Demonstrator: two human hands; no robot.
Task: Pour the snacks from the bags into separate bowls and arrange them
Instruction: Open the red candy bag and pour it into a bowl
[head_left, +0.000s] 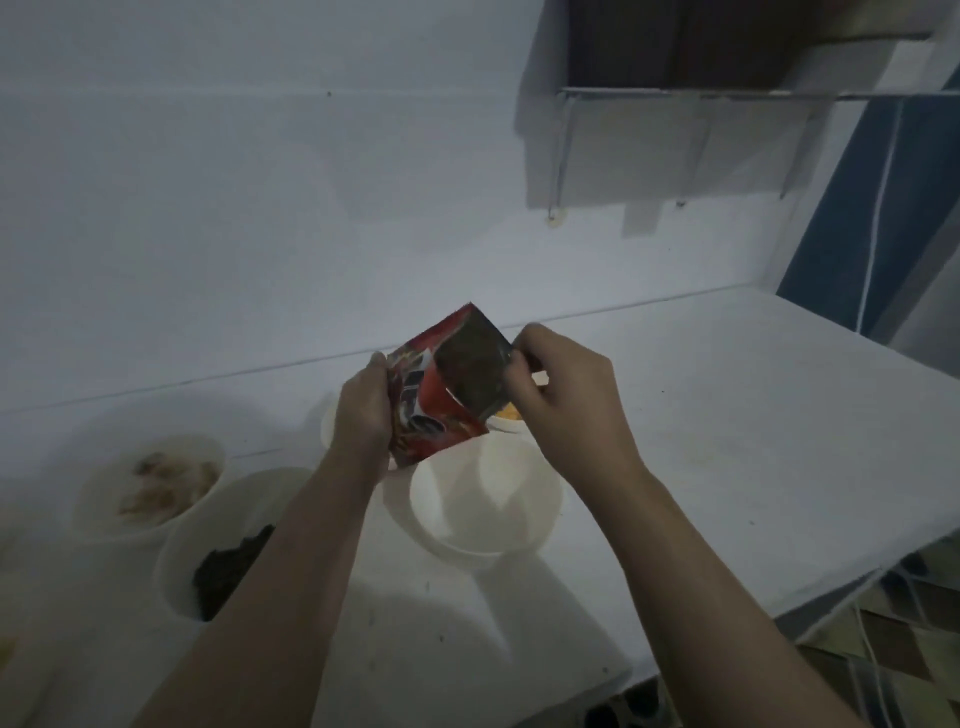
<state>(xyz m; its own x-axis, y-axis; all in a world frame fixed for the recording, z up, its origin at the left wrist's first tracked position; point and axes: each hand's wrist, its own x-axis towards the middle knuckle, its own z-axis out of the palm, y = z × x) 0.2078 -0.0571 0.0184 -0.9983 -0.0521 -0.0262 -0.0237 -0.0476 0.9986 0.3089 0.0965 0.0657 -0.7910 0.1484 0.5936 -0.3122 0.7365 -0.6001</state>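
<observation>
A red snack bag (441, 395) is held up over the white table (727, 415), its dark inner side turned toward me. My left hand (363, 410) grips the bag's left edge. My right hand (561, 389) pinches its right edge. Below the bag stands an empty white bowl (488, 509). Behind the bag a white bowl (511, 418) with orange snacks is mostly hidden. At the left, one bowl (156, 483) holds pale snacks and another bowl (208, 551) holds dark snacks, partly covered by my left forearm.
The table ends at the wall behind and at an edge on the right, with patterned floor tiles (909, 623) below. A wall shelf (701, 104) hangs at the upper right. A blue panel (857, 218) and a white cord stand at the far right.
</observation>
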